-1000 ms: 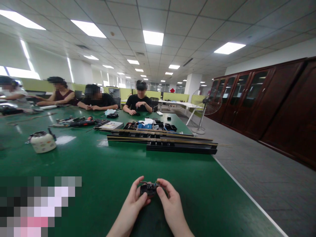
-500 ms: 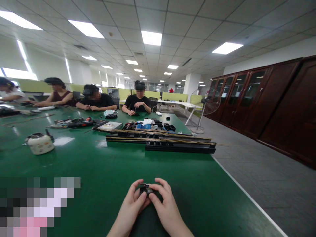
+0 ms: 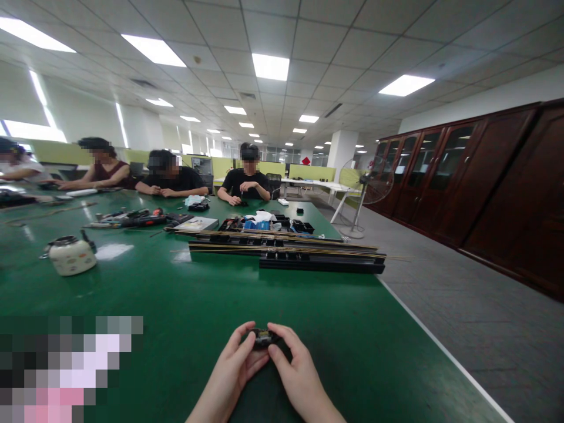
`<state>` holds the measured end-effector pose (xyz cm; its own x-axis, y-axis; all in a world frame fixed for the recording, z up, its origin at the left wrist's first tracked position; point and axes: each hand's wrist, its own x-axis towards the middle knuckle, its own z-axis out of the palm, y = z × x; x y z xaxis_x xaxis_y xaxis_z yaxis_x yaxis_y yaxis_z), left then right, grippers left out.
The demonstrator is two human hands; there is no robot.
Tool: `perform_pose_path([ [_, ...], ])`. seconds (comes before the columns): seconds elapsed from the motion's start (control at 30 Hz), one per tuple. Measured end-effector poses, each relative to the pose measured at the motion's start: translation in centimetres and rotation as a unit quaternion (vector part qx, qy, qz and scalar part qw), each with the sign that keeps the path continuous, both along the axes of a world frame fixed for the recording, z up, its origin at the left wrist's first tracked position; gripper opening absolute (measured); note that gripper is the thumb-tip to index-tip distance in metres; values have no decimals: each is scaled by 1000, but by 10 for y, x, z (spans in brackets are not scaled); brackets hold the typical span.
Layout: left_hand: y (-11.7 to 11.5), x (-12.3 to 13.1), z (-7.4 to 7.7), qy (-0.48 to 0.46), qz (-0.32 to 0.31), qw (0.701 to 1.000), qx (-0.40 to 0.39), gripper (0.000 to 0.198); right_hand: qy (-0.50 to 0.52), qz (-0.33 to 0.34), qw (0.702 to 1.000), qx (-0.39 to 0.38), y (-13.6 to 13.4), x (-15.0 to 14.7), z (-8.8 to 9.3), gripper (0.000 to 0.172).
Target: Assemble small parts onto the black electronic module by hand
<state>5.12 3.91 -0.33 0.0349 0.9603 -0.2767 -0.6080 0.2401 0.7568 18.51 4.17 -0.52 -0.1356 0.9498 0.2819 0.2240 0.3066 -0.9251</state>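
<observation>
Low over the near part of the green table [image 3: 176, 329], a small dark part [image 3: 264, 338] with a brownish strip along its top sits between my hands. Its exact kind is too small to tell. My left hand [image 3: 240, 355] is closed on its left end, thumb on the near side and index finger over the far side. At the other end, my right hand [image 3: 293, 358] pinches it between thumb and fingers. My fingers cover both ends of the part.
Long black rails [image 3: 321, 264] with thin brass-coloured rods [image 3: 291, 249] lie across the table ahead. A cream pot [image 3: 71, 256] stands at left. Beyond are tools [image 3: 136, 220], a blue item [image 3: 259, 223] and several seated people. The table's white edge [image 3: 445, 346] runs along the right.
The dark part has turned in my hands, so a brownish strip now shows on top. My right fingers have shifted left over its far side, and my left thumb has moved up.
</observation>
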Motion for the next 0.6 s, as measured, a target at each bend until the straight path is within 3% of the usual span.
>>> perform_pose_path([
  [0.6, 1, -2, -4, -14, -27, 999, 12, 56, 7, -39, 999, -23, 0, 0, 1, 31],
])
